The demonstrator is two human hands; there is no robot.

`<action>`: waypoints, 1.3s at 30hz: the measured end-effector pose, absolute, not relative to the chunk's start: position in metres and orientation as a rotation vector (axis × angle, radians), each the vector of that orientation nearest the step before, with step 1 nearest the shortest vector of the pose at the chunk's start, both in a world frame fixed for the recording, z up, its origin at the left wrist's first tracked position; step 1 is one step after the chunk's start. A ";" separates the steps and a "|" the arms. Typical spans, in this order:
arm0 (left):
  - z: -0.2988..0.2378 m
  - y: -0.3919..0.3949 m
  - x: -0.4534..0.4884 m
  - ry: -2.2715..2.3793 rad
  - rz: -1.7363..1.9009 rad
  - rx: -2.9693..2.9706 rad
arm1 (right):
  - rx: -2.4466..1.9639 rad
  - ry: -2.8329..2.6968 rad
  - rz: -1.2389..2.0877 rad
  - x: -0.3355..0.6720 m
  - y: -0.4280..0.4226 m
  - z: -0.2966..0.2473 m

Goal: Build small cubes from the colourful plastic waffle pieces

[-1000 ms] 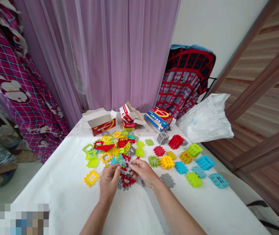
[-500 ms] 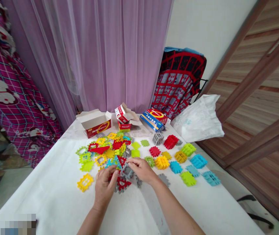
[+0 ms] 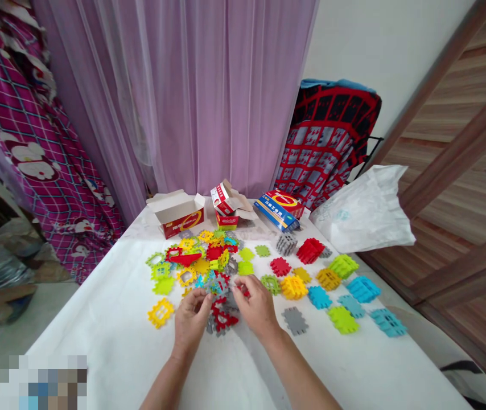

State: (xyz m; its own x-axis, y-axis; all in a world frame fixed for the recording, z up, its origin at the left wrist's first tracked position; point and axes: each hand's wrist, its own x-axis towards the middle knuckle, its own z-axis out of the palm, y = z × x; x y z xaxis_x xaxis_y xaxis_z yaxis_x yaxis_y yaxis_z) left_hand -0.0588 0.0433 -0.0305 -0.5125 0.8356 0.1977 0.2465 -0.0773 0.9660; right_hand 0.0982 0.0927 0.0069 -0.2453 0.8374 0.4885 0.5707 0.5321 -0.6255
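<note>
Both my hands are over the front of a heap of plastic interlocking tiles. My left hand (image 3: 190,319) has its fingers bent and its thumb close to them, at the near left edge of a grey interlocking tile (image 3: 218,282). From the other side, my right hand (image 3: 255,304) pinches at the same tile, its fingertips partly hiding the edge. Below and between the hands lie red tiles (image 3: 225,320) with grey ones under them. A yellow window tile (image 3: 160,312) lies apart, left of my left hand. Right of my right wrist is a flat grey tile (image 3: 295,320).
Sorted stacks, among them yellow tiles (image 3: 293,287), red tiles (image 3: 310,250) and blue tiles (image 3: 363,288), stand on the right of the white-covered table (image 3: 110,336). Behind are an open red box (image 3: 183,223), a blue box (image 3: 277,212) and a white plastic bag (image 3: 362,213).
The view has turned slightly left, so everything sits further right in the picture. My hands stay close together, and the flat grey tile by my right wrist shows more fully.
</note>
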 end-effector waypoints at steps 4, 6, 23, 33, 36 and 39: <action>-0.028 0.043 -0.057 1.668 1.650 1.094 | -1.116 -1.994 0.294 0.092 0.074 -0.007; -0.027 0.042 -0.057 1.633 1.652 1.077 | -1.116 -2.003 0.229 0.086 0.069 -0.010; -0.032 0.041 -0.059 1.505 1.634 1.047 | -1.235 -2.002 0.180 0.073 0.069 -0.008; -0.038 0.043 -0.064 1.595 1.581 1.146 | -1.378 -1.966 0.325 0.079 0.071 0.000; -0.038 0.043 -0.066 1.639 1.557 1.225 | -1.405 -1.960 0.325 0.085 0.070 0.001; -0.035 0.041 -0.067 1.666 1.516 1.292 | -1.438 -1.959 0.275 0.096 0.078 0.005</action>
